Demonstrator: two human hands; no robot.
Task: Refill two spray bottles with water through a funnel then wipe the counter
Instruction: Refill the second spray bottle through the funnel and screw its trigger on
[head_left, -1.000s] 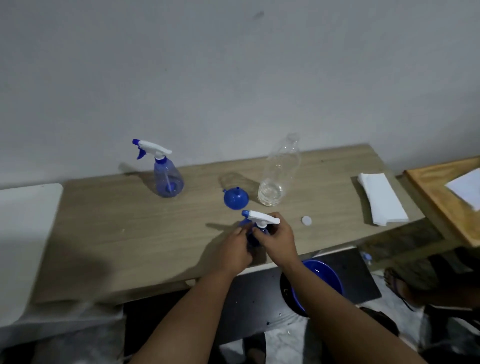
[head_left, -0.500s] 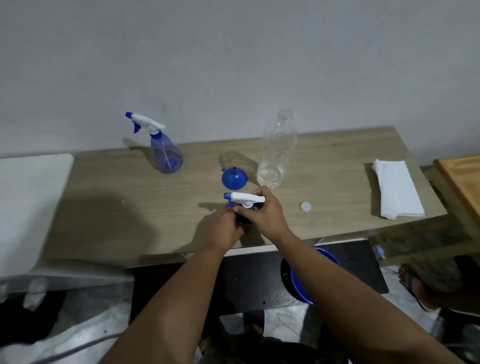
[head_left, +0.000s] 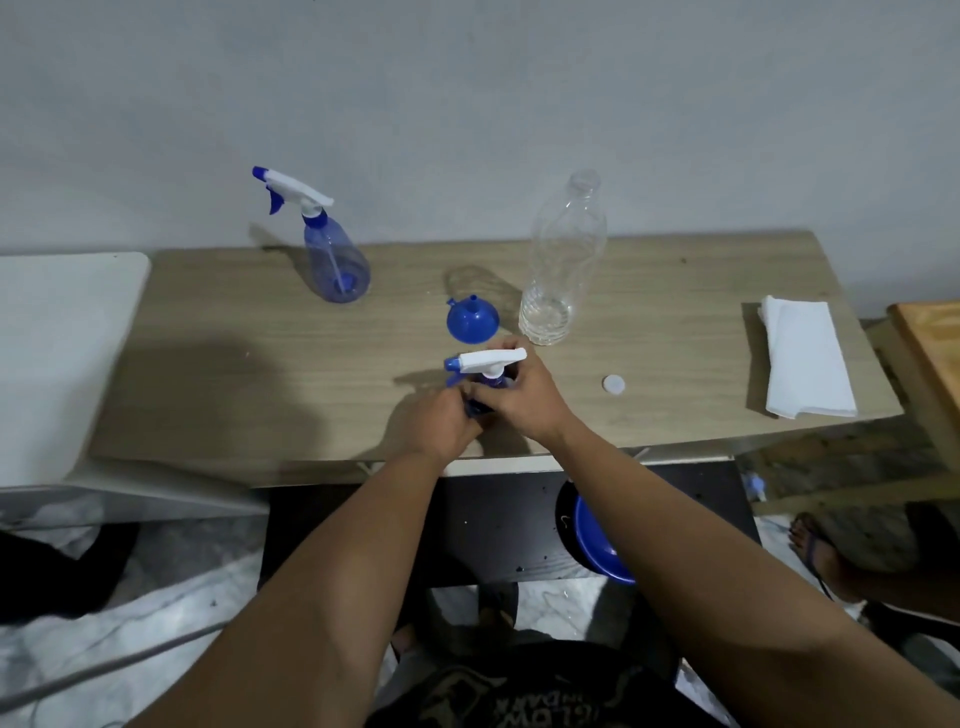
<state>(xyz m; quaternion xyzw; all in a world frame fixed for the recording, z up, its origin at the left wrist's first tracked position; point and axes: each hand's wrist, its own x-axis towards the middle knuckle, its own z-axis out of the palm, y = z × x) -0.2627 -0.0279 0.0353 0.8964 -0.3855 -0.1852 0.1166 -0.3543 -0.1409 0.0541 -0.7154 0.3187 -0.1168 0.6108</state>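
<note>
Open bench (head_left: 218, 374) at left; ahead, blocked by funnel (head_left: 471, 322) and clear bottle (head_left: 561, 270), with cap (head_left: 613, 384) and folded towel (head_left: 805, 358) rightward.

Dim, bluish light; soft shadows; edges warped, slightly blurred.

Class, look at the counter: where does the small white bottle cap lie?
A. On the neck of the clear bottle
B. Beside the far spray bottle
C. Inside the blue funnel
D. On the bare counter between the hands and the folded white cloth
D: the white cap lies loose on the counter, right of the right hand and left of the folded white cloth.
</note>
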